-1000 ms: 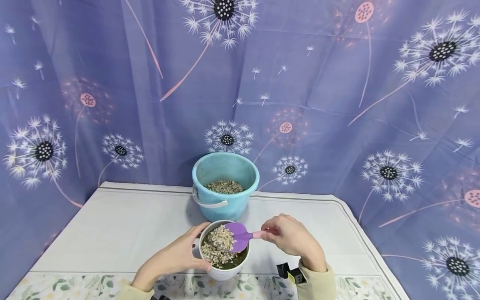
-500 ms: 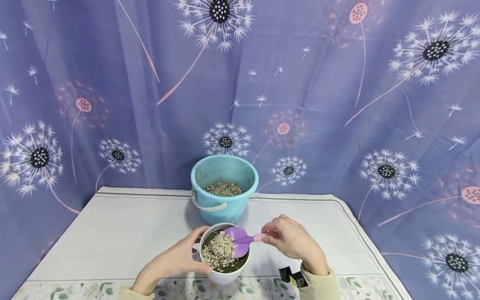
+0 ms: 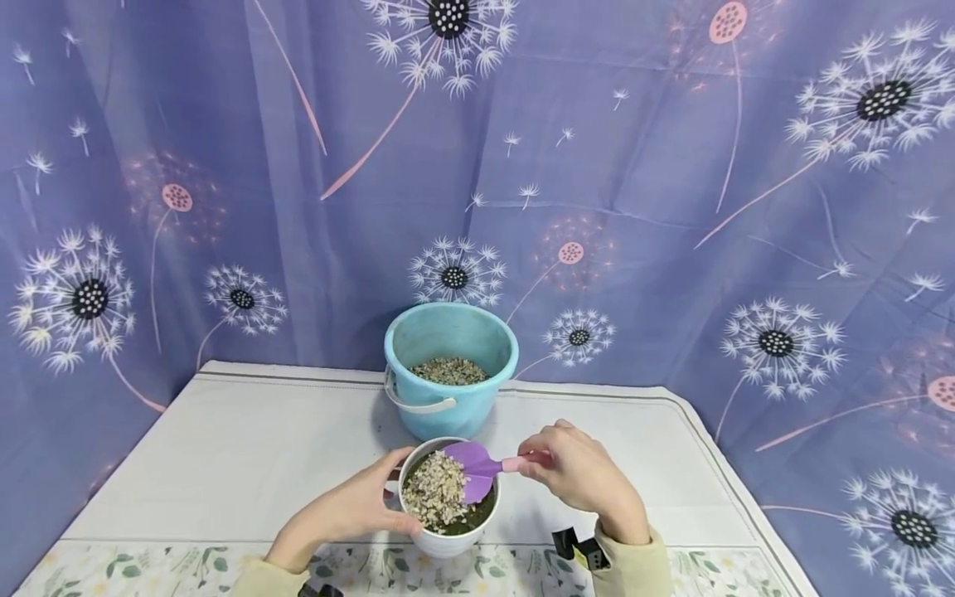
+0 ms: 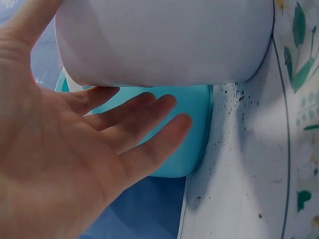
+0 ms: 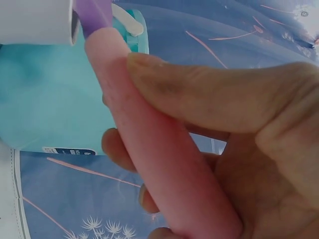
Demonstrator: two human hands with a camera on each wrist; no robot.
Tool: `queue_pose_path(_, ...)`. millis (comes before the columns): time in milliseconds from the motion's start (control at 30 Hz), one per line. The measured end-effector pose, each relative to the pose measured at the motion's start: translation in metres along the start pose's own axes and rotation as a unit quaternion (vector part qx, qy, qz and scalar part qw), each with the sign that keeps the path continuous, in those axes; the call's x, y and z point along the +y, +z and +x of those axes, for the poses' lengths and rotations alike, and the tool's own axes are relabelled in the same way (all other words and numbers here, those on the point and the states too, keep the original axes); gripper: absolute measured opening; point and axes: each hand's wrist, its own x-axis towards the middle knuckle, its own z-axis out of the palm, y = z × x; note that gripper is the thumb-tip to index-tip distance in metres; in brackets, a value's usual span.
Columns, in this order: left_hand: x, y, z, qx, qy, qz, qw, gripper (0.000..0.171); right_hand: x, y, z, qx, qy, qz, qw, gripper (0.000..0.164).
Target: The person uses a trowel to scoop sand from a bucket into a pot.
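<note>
A white flower pot holds dark soil with a heap of pale grains on its left side. My left hand holds the pot from the left, thumb at the near rim and index finger round the far side. The other fingers spread beneath the pot in the left wrist view. My right hand grips the pink handle of a small garden shovel. Its purple blade lies over the right part of the pot's mouth, tip beside the heap.
Directly behind the pot stands a light blue bucket with a white handle and more grains inside. A white cloth with a floral front band covers the table. The dandelion-patterned curtain rises behind and at both sides.
Grains that lay on the shovel's blade have slid into the pot, making a larger heap and leaving the blade mostly bare. Both hands stay nearly in place.
</note>
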Motion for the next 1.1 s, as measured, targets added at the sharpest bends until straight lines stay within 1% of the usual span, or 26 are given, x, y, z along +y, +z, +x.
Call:
queue_pose_path(167, -0.0019, 0.0025, 0.001, -0.006, 0.006, -0.015, 0.9999, 0.097, 0.0014, -0.0004, -0.0023, 0.019, -0.012, -0.009, 1.0, 0.013)
queue_pose_path(433, -0.0015, 0.0042, -0.0005, -0.007, 0.003, -0.012, 0.9999, 0.098, 0.0031, 0.0011, -0.0033, 0.038, -0.025, -0.008, 0.999, 0.011)
queue_pose_path(667, 0.0011, 0.0027, 0.0002, -0.003, 0.0, -0.013, 0.9999, 0.099, 0.0037, 0.0021, -0.0001, 0.055, -0.021, -0.005, 0.998, 0.013)
queue_pose_path(900, 0.0009, 0.0035, 0.0007, -0.005, 0.005, -0.015, 0.9999, 0.1, 0.0046, 0.0031, 0.0, 0.082, 0.003, -0.023, 0.996, 0.015)
queue_pose_path(1100, 0.0005, 0.0028, 0.0004, -0.007, -0.003, -0.018, 0.9998, 0.101, 0.0061, 0.0036, 0.0027, 0.113, -0.006, -0.028, 0.993, 0.016)
